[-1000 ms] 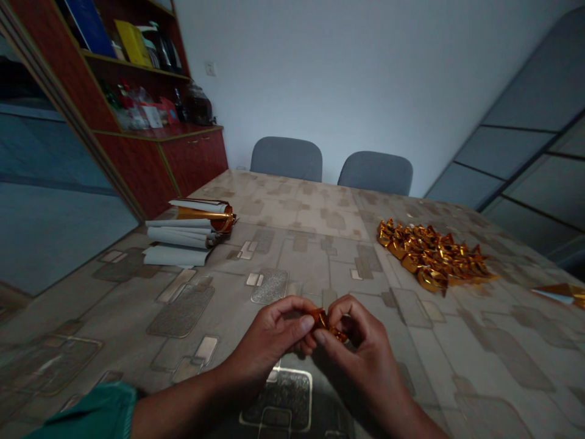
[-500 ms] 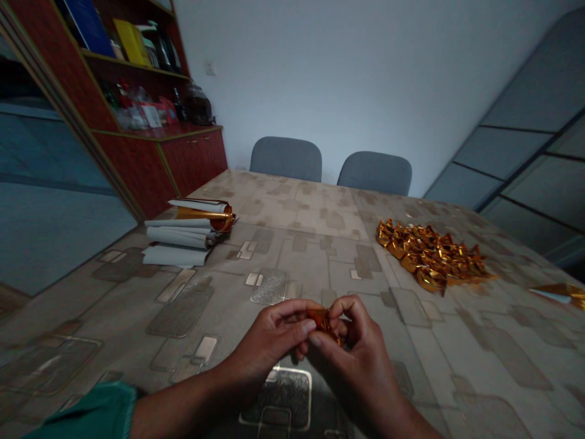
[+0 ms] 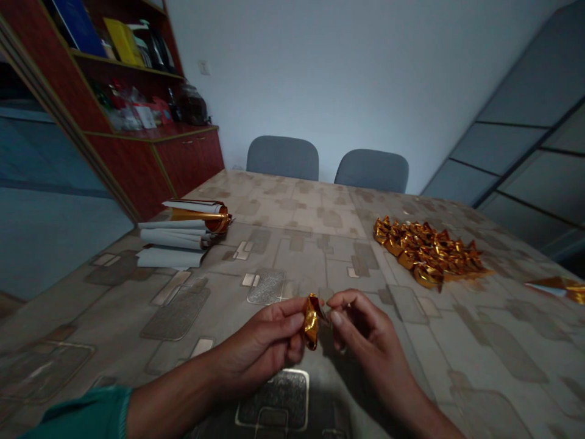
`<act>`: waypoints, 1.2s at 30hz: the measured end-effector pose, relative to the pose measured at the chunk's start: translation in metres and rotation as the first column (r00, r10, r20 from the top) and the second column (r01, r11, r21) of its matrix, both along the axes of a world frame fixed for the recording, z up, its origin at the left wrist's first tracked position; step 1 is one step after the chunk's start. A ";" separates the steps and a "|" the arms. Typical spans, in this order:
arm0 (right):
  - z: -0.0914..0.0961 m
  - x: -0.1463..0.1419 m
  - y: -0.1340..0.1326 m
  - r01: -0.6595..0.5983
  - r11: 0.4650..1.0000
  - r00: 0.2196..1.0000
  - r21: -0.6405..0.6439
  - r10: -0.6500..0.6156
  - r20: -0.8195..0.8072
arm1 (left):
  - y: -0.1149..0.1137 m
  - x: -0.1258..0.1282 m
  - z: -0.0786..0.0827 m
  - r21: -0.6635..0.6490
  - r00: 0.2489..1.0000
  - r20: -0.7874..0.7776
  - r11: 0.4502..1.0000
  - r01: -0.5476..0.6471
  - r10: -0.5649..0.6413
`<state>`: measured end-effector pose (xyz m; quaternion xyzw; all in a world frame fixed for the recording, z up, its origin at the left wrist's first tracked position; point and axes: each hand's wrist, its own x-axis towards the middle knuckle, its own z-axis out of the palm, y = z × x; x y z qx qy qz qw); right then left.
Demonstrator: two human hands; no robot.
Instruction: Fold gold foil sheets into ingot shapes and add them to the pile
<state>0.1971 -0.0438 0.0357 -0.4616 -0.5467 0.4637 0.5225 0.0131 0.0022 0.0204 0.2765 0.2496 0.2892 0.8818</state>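
A folded gold foil paper ingot (image 3: 311, 323) is pinched between the thumb and fingers of my left hand (image 3: 269, 335), just above the table. It stands on end, its shiny side facing me. Close to its right edge is my right hand (image 3: 370, 329), with thumb and index fingertips slightly apart and the other fingers curled. Whether those fingertips touch the foil's far edge is hard to see. More folded gold foil ingots (image 3: 429, 250) sit in tight rows on the right of the table.
The table (image 3: 292, 244) has a patterned cover. Rolled and folded foil sheets with pale backs (image 3: 183, 235) lie at the left. A loose gold foil piece (image 3: 560, 289) is at the far right. Two grey chairs (image 3: 282, 157) stand behind, with a red cabinet (image 3: 189, 155) at left.
The ingot has turned upright and shows more of its shiny side. My right hand has drawn a little to the right, away from my left, which keeps its hold.
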 end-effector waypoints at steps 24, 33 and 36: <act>0.003 0.002 0.005 -0.201 0.936 0.957 0.290 0.124 0.263 | -0.005 0.000 0.000 -0.051 0.997 0.060 0.997 0.057 -0.054; 0.003 0.000 0.006 -0.135 0.949 0.972 0.284 0.071 0.225 | -0.004 0.001 -0.001 -0.100 0.996 0.084 0.995 0.004 0.005; 0.002 -0.001 0.006 -0.072 0.957 0.977 0.281 0.012 0.211 | -0.004 0.002 0.001 -0.065 0.996 0.070 0.997 -0.052 0.056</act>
